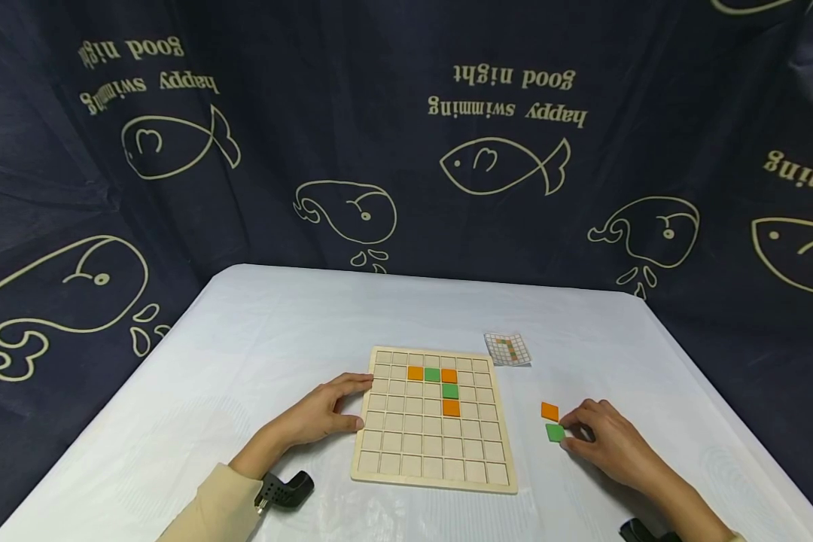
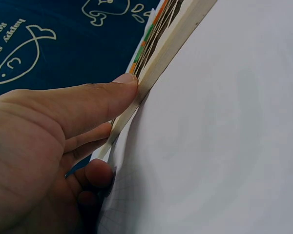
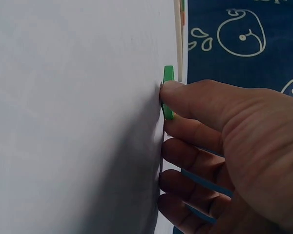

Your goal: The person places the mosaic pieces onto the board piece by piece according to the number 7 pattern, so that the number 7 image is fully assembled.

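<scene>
A wooden grid board (image 1: pixel 403 444) lies on the table with orange and green square tiles in its upper cells. Three of them form a row, orange, green (image 1: pixel 432 375), orange, and a green and an orange tile (image 1: pixel 451 408) run down from the row's right end. My left hand (image 1: pixel 324 410) rests at the board's left edge, thumb and fingers spread along it. To the right of the board, my right hand (image 1: pixel 610 444) pinches a loose green tile (image 1: pixel 555 433) between thumb and index finger. A loose orange tile (image 1: pixel 549 411) lies just beyond it.
A small card (image 1: pixel 508 349) printed with a coloured grid pattern lies beyond the board's upper right corner. White cloth covers the table (image 1: pixel 298 316). A dark curtain (image 1: pixel 406 120) with fish and whale drawings hangs behind it.
</scene>
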`<state>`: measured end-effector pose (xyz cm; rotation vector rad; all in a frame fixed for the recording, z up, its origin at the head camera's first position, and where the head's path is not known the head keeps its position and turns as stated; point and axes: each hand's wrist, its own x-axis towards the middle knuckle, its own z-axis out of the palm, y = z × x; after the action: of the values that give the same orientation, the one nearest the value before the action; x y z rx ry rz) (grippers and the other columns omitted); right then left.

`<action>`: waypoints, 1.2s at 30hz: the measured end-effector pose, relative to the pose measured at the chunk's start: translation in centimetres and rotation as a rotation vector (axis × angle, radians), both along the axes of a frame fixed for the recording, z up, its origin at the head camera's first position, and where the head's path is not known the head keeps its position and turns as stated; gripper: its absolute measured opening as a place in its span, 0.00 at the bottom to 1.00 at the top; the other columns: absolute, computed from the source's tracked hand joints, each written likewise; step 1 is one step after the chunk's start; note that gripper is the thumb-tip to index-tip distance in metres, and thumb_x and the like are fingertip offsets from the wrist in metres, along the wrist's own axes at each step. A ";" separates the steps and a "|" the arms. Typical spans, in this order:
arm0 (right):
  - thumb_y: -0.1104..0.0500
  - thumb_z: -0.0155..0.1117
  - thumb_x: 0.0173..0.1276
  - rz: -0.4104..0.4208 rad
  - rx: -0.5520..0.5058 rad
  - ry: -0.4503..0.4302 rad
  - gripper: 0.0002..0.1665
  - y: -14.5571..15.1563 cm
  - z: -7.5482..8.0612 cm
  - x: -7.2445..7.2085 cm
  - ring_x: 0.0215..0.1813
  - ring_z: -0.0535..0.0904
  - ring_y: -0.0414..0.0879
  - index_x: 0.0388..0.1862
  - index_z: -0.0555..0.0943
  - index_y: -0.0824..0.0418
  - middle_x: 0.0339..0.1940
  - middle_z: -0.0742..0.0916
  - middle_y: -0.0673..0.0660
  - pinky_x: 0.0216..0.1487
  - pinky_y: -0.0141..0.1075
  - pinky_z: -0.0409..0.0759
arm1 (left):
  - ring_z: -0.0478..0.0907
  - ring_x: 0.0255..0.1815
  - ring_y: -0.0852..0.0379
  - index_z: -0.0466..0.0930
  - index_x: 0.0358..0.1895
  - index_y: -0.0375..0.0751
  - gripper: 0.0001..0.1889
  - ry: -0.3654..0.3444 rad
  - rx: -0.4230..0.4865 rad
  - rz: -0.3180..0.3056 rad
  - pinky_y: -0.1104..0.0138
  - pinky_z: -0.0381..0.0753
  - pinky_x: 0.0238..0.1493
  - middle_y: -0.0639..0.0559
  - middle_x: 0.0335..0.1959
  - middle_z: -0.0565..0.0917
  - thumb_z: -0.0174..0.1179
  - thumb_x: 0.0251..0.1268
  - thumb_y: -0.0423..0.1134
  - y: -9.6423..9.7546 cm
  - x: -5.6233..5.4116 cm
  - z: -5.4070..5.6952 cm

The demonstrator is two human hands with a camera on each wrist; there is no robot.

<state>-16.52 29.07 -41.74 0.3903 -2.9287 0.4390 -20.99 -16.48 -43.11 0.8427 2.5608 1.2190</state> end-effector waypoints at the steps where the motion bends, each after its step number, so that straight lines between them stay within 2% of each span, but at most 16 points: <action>1: 0.56 0.75 0.48 0.001 -0.002 0.000 0.11 0.0 0.0 0.0 0.33 0.65 0.34 0.32 0.84 0.49 0.27 0.77 0.41 0.31 0.29 0.66 | 0.55 0.75 0.44 0.66 0.68 0.41 0.33 0.000 0.000 0.001 0.46 0.58 0.68 0.50 0.72 0.63 0.65 0.58 0.44 0.0 0.0 0.0; 8: 0.54 0.76 0.48 0.001 -0.019 0.007 0.11 -0.2 0.2 0.1 0.34 0.66 0.33 0.31 0.84 0.47 0.29 0.78 0.39 0.33 0.29 0.69 | 0.55 0.75 0.44 0.66 0.68 0.40 0.33 0.005 0.001 -0.002 0.46 0.59 0.68 0.50 0.72 0.63 0.64 0.58 0.43 0.0 0.0 0.0; 14: 0.54 0.75 0.49 0.044 -0.047 0.036 0.11 -0.7 0.6 0.2 0.35 0.68 0.32 0.32 0.83 0.47 0.31 0.79 0.38 0.35 0.30 0.71 | 0.54 0.75 0.44 0.66 0.68 0.40 0.34 -0.014 0.005 0.009 0.45 0.57 0.69 0.50 0.72 0.63 0.65 0.58 0.43 -0.1 0.0 0.0; 20: 0.54 0.75 0.50 0.070 -0.047 0.050 0.10 -1.6 0.8 0.1 0.38 0.69 0.32 0.32 0.84 0.46 0.33 0.80 0.38 0.39 0.32 0.73 | 0.54 0.75 0.42 0.65 0.68 0.39 0.34 0.000 0.003 0.004 0.44 0.57 0.68 0.49 0.72 0.63 0.65 0.58 0.43 -0.1 -0.1 0.0; 27: 0.52 0.75 0.50 0.107 -0.080 0.100 0.11 -2.7 1.0 -0.2 0.39 0.70 0.31 0.33 0.83 0.46 0.34 0.80 0.37 0.41 0.33 0.75 | 0.53 0.75 0.46 0.65 0.68 0.41 0.34 -0.019 -0.003 0.015 0.46 0.57 0.69 0.53 0.73 0.62 0.65 0.57 0.42 -0.1 0.0 0.1; 36: 0.51 0.75 0.51 0.132 -0.105 0.052 0.11 -4.0 1.2 -0.7 0.36 0.69 0.32 0.34 0.84 0.47 0.32 0.80 0.39 0.37 0.30 0.73 | 0.54 0.75 0.42 0.65 0.68 0.39 0.34 0.008 0.001 -0.006 0.44 0.57 0.68 0.48 0.73 0.62 0.64 0.59 0.43 -0.1 -0.1 -0.1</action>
<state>-17.20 25.11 -40.50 0.5739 -2.8255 0.5878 -21.05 -16.56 -43.16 0.8567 2.5621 1.2180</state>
